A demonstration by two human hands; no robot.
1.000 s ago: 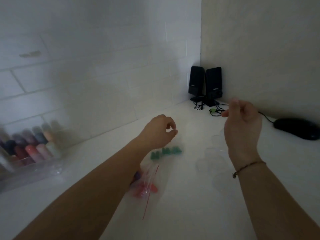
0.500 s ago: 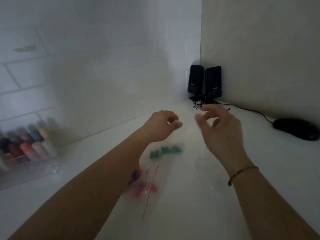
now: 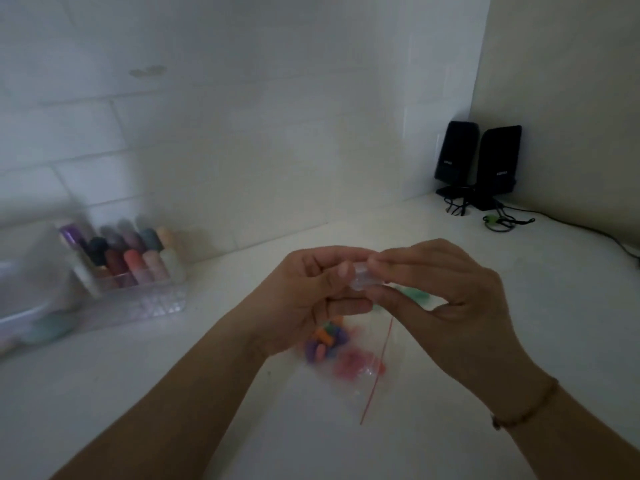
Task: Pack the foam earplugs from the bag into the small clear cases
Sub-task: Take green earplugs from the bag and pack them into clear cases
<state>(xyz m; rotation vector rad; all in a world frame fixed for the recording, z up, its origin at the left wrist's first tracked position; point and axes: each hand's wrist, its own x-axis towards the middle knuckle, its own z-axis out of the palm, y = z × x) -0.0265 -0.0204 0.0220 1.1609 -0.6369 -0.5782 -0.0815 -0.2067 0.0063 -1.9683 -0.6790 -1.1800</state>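
A: Clear plastic, a small round case (image 3: 362, 278), sits pinched between the left hand (image 3: 304, 299) and the right hand (image 3: 446, 303), fingers of both curled round it above the white counter (image 3: 207, 393).

B: And the earplugs?

A: Below the hands, orange, purple and pink foam earplugs (image 3: 327, 339) lie in the clear zip bag with the red seal line (image 3: 375, 372); green ones (image 3: 414, 294) show under the right palm.

B: Progress?

A: Early, apparently. Whether this case holds anything cannot be told; most plugs remain unpacked.

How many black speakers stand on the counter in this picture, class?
2. One speaker stands in the far corner by the wall; the other speaker stands right beside it, nearer the cables. None seems hidden.
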